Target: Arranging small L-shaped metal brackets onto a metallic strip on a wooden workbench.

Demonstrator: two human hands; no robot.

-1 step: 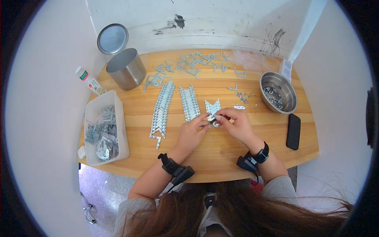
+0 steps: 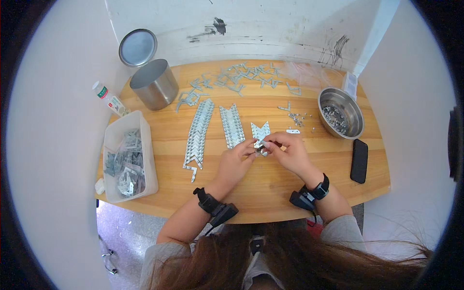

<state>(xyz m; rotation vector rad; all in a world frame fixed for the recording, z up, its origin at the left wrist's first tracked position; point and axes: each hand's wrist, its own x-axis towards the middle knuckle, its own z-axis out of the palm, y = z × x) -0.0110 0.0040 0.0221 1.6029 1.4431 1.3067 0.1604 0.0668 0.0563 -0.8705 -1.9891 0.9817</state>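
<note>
In front of me my left hand (image 2: 237, 157) and my right hand (image 2: 289, 151) meet with fingertips pinched. Between them is a small shiny metal piece (image 2: 259, 150), mostly covered by fingers, its kind not clear. Just beyond lies a short stack of flat L-shaped corner brackets (image 2: 260, 129), nested in a V pattern. Left of that, a longer row of nested corner brackets (image 2: 232, 125) carries small round studs along its edges. The longest studded row (image 2: 198, 133) lies further left, with one loose corner bracket (image 2: 194, 173) at its near end.
Loose corner brackets (image 2: 246, 72) spread across the back. A steel bowl (image 2: 355, 126) of small metal parts and a black phone (image 2: 359, 161) are right; small parts (image 2: 296, 117) lie nearby. Left stand a plastic bin (image 2: 149, 169) of brackets, steel canister (image 2: 155, 87) and white bottle (image 2: 115, 102).
</note>
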